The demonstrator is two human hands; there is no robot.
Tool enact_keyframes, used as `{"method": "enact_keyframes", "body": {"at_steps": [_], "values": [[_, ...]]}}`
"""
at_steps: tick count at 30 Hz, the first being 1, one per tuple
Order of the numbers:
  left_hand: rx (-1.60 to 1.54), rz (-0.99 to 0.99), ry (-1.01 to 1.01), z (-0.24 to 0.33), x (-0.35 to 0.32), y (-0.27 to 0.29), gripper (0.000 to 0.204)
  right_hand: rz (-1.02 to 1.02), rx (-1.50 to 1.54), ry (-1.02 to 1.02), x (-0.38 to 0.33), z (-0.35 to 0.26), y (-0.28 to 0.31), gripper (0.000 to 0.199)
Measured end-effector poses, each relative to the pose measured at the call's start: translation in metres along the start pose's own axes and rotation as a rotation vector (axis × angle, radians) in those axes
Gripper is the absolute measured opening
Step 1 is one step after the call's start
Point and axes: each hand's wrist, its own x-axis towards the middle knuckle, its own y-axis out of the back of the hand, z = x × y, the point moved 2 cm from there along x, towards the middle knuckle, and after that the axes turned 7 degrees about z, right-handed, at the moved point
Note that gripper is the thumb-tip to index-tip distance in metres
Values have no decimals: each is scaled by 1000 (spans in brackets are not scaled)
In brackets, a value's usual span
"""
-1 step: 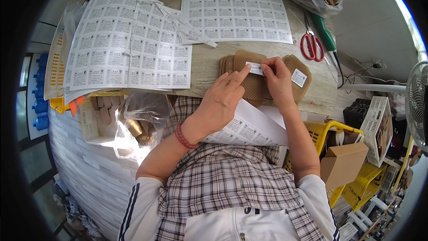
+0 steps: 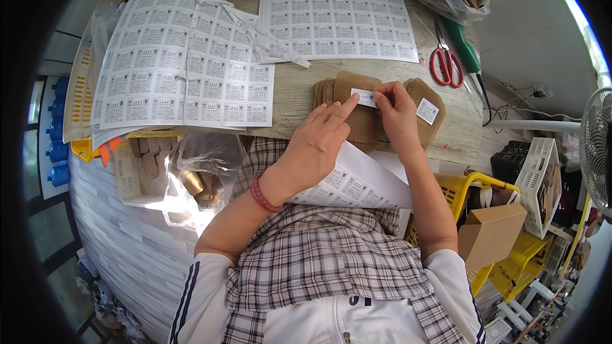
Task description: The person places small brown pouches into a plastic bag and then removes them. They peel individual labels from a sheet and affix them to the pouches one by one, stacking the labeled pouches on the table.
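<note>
Brown mesh pads [image 2: 360, 111] lie stacked at the near edge of the wooden table [image 2: 296, 92], and nothing has shifted since the other head picture of this same instant. Left hand [image 2: 319, 143] presses its forefinger on a small white label [image 2: 364, 97] atop the stack; right hand [image 2: 396, 118] pinches the label's other end. A second pad [image 2: 426, 111] beside it already carries a label. Label sheets [image 2: 185, 64] and red scissors [image 2: 446, 64] lie beyond.
</note>
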Motion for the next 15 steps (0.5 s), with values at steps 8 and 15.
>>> {"method": "enact_keyframes", "body": {"at_steps": [8,15], "values": [[60,-26,-25,-2,-3,-3,11,28,-79,87,-2,-4,-2,9],[87,-26,-26,0,-3,-4,11,92,-362,331,-10,-8,-6,16]]}}
